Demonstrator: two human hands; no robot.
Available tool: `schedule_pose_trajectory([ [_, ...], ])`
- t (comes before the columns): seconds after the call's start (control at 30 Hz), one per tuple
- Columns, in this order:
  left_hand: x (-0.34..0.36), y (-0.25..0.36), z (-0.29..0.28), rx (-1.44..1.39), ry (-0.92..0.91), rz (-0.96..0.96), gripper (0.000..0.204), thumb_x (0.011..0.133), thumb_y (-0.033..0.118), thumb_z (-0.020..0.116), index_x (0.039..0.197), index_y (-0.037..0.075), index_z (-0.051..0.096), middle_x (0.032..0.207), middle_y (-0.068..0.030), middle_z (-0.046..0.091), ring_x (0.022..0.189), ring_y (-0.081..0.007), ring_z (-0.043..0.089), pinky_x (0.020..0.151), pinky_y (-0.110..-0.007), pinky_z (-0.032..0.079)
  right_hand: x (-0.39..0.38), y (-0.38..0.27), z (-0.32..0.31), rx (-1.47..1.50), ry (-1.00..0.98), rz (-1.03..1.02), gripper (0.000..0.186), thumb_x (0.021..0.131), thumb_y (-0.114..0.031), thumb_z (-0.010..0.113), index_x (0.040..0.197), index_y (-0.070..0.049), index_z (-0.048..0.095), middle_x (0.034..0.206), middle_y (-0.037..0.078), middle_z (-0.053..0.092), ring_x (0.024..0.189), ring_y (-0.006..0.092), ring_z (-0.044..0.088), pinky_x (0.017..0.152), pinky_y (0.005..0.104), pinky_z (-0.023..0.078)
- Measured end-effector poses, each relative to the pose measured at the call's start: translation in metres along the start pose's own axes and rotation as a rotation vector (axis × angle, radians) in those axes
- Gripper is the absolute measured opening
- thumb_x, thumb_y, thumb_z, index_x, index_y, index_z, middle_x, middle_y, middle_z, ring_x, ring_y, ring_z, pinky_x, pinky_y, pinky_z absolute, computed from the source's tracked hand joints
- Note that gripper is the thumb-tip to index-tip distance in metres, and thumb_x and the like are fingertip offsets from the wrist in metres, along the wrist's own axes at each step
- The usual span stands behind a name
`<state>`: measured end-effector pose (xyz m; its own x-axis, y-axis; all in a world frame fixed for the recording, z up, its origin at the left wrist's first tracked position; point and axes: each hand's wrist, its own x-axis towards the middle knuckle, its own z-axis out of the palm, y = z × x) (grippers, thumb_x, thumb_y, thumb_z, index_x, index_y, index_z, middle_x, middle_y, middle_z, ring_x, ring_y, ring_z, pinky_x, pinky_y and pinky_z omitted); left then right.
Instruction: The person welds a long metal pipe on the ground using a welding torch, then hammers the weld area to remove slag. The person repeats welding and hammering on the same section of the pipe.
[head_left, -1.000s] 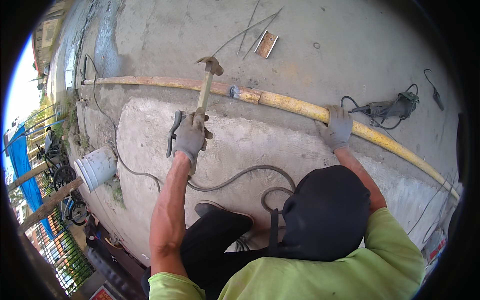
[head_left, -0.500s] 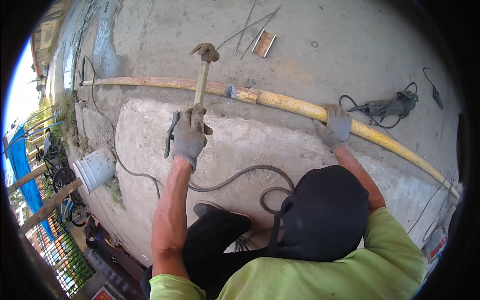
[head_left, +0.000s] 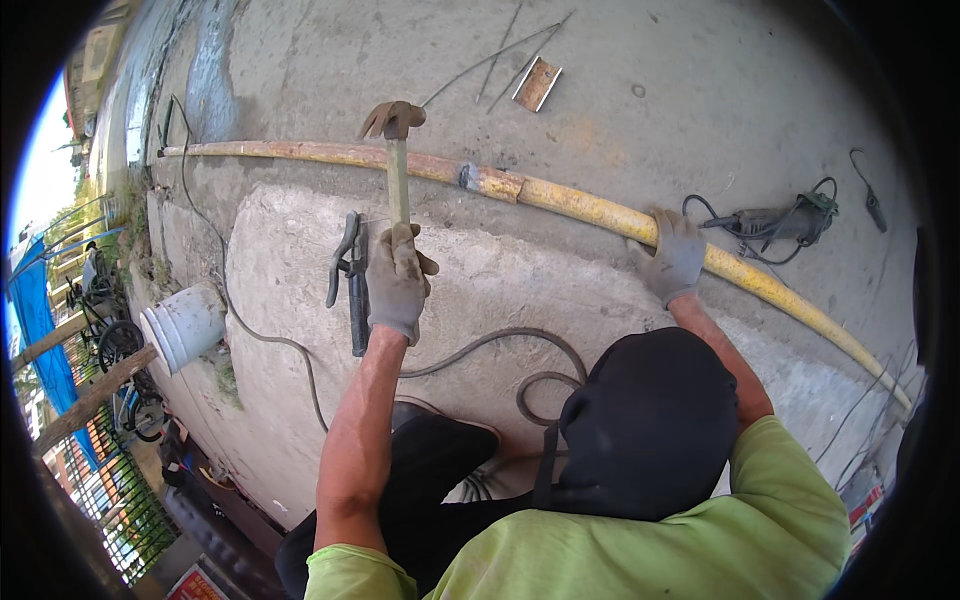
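Observation:
My gloved left hand (head_left: 398, 280) is closed round the wooden handle of a rusty claw hammer (head_left: 398, 135), its head raised at the top. Just left of that hand, a dark welding electrode holder (head_left: 353, 265) lies on the pale concrete slab. A long, rusty yellow pipe (head_left: 590, 208) crosses the ground, with a bluish-dark band and a rougher joint section near its middle. My gloved right hand (head_left: 672, 255) grips this pipe toward its right part. Right of it lies an angle grinder (head_left: 785, 222) with its cord.
Rods (head_left: 498, 52) and a short rusty metal channel (head_left: 537, 84) lie beyond the pipe; a dark hooked item (head_left: 871, 205) lies far right. A white bucket (head_left: 183, 328), bicycles (head_left: 118, 350) and wooden posts stand left. A cable (head_left: 520, 332) loops near my feet beside a black hood (head_left: 645, 420).
The hammer and my left hand have shifted slightly rightward at the grip, the head tilting a little left, uncovering more of the electrode holder. My right hand stays on the pipe.

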<state>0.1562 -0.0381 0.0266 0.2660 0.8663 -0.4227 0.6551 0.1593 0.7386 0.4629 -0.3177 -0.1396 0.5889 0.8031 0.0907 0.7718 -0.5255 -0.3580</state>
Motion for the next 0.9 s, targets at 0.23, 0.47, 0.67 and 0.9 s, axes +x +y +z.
schedule_pose_trajectory([
  [0.23, 0.027, 0.03, -0.01, 0.252, -0.125, -0.213, 0.057, 0.118, 0.055, 0.049, 0.128, 0.004, 0.069, 0.068, -0.0057, 0.069, 0.044, -0.0108, 0.053, 0.044, -0.029, 0.043, -0.009, 0.005, 0.01, 0.004, 0.054, -0.007, 0.067, 0.082, -0.041, 0.088, 0.14, -0.014, 0.068, 0.132, 0.008, 0.07, 0.124, 0.0326, 0.064, 0.107, 0.052, 0.046],
  [0.47, 0.033, -0.01, -0.007, 0.309, -0.148, -0.1, 0.056, 0.118, 0.056, 0.047, 0.129, 0.005, 0.067, 0.069, -0.0061, 0.07, 0.046, -0.0123, 0.055, 0.046, -0.031, 0.046, -0.005, -0.01, 0.008, 0.029, 0.047, 0.015, 0.064, 0.082, -0.039, 0.088, 0.137, -0.015, 0.069, 0.131, 0.007, 0.07, 0.123, 0.0325, 0.064, 0.107, 0.0519, 0.046],
  [0.67, 0.04, 0.051, -0.026, 0.306, -0.178, -0.187, 0.059, 0.118, 0.056, 0.049, 0.128, 0.002, 0.068, 0.068, -0.0066, 0.068, 0.043, -0.0114, 0.052, 0.042, -0.028, 0.042, -0.016, -0.012, 0.013, 0.002, 0.129, 0.059, 0.063, 0.079, -0.036, 0.09, 0.135, -0.015, 0.07, 0.13, 0.007, 0.07, 0.122, 0.0336, 0.063, 0.105, 0.0529, 0.047],
  [0.9, 0.013, -0.01, -0.006, 0.349, -0.14, -0.079, 0.057, 0.118, 0.055, 0.048, 0.128, 0.003, 0.069, 0.066, -0.0058, 0.067, 0.044, -0.0114, 0.052, 0.044, -0.029, 0.043, -0.018, -0.017, 0.017, 0.003, 0.147, 0.081, 0.063, 0.077, -0.034, 0.091, 0.133, -0.015, 0.071, 0.131, 0.006, 0.07, 0.123, 0.0341, 0.063, 0.106, 0.0542, 0.047],
])
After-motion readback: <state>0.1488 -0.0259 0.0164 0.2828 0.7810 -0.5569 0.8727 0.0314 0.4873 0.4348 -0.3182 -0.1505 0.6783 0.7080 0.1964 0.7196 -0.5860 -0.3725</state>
